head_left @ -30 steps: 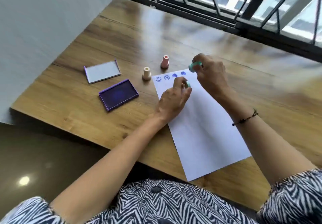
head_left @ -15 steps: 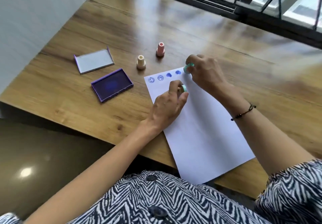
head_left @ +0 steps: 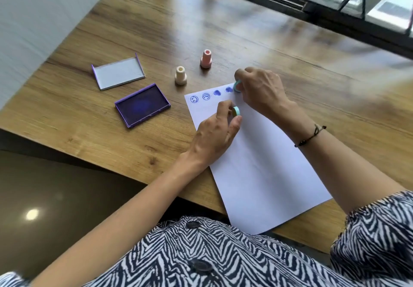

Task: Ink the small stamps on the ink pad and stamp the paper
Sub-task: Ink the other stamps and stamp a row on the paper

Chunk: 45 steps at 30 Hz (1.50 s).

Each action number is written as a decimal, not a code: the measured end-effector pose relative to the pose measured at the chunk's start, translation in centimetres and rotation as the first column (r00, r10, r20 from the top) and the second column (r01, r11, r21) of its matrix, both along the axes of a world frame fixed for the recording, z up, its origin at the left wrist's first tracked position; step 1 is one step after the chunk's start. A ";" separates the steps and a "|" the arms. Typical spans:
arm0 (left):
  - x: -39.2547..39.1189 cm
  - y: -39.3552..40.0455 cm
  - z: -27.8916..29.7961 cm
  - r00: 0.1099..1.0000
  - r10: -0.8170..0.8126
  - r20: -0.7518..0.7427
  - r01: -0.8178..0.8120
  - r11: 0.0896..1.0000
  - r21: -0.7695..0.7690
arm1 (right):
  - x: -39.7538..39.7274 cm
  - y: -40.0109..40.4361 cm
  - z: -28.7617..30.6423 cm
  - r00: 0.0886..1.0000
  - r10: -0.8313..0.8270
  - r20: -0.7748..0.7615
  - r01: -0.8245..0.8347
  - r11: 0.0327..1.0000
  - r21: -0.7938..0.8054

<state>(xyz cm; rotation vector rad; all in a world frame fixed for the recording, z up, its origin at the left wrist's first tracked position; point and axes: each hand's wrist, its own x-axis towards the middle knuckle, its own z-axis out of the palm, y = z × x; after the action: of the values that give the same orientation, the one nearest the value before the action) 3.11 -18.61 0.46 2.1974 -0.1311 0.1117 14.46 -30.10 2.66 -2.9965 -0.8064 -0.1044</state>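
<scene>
Wooden table [head_left: 223,29] carries the white paper [head_left: 268,170], its top edge already showing four blue marks. The right hand [head_left: 260,91], closed on a teal stamp [head_left: 237,85], has come down from a second ago and now presses it beside the last mark: likely a fifth print. The left hand [head_left: 214,134] pinches another teal piece [head_left: 235,110] over the sheet. The ink pad [head_left: 143,104] lies open nearby.

- Right hand [head_left: 260,92] presses a teal stamp [head_left: 237,85] at the paper's [head_left: 263,170] far edge.
- Left hand [head_left: 214,134] pinches a teal cap [head_left: 236,110] above the paper.
</scene>
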 end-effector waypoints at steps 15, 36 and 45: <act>-0.1 0.0 0.0 1.000 -0.007 0.015 0.007 1.000 -0.018 | 0.4 -0.1 -0.3 0.999 0.047 0.021 -0.046 0.998 -0.041; -0.1 -0.3 -0.2 0.999 0.001 0.039 -0.001 1.000 0.014 | 0.1 0.2 1.3 0.996 0.015 -0.091 -0.018 0.999 -0.027; 0.1 -0.3 -0.5 0.996 0.009 0.092 -0.009 1.000 -0.002 | -2.2 -2.1 4.7 0.983 -0.156 -0.101 0.182 0.914 0.363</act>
<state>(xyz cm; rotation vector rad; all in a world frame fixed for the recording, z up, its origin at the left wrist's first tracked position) 3.17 -18.92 0.00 2.1923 -0.1729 0.2186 12.28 -32.23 7.34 -2.6844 -0.4557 -0.1381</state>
